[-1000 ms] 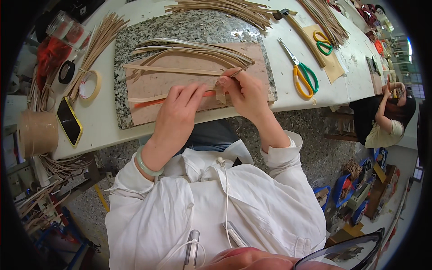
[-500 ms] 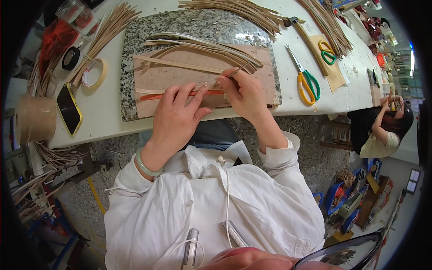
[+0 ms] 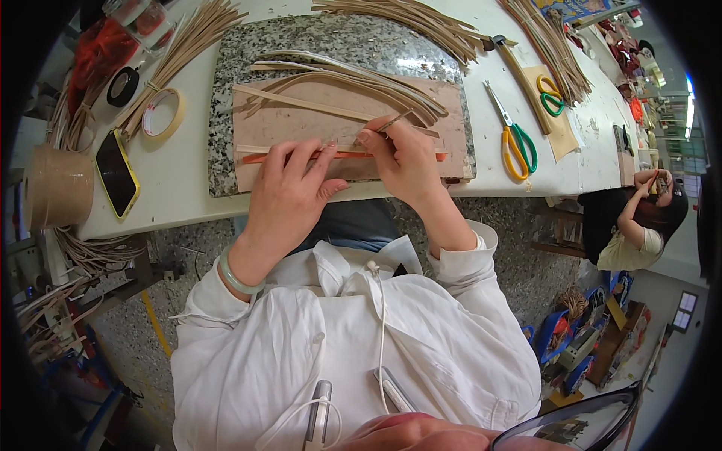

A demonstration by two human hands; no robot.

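My left hand (image 3: 289,184) lies with fingers spread over a narrow orange strip (image 3: 353,155) and a pale tan leather-like strip (image 3: 252,148), pressing them onto a pinkish-tan board (image 3: 316,124). In my right hand (image 3: 410,161), a thin, dark, pen-like tool (image 3: 400,117) is pinched between thumb and fingers, slanting up to the right. Its tip is hard to make out near the strips. The orange strip's right end shows past my right hand. Beyond both hands, a bundle of curved brown strips (image 3: 353,84) and one straight pale strip (image 3: 301,103) rest on the board.
Under the board is a speckled granite slab (image 3: 226,75). Scissors (image 3: 514,143) and a hammer (image 3: 523,79) lie to the right. At left are a phone (image 3: 116,177), a tape roll (image 3: 163,114) and a strip bundle (image 3: 180,56). Another person (image 3: 628,218) sits far right.
The view has shifted slightly. My right hand has moved a little left relative to the board, uncovering the orange strip's right end. My left hand keeps its hold on the strips.
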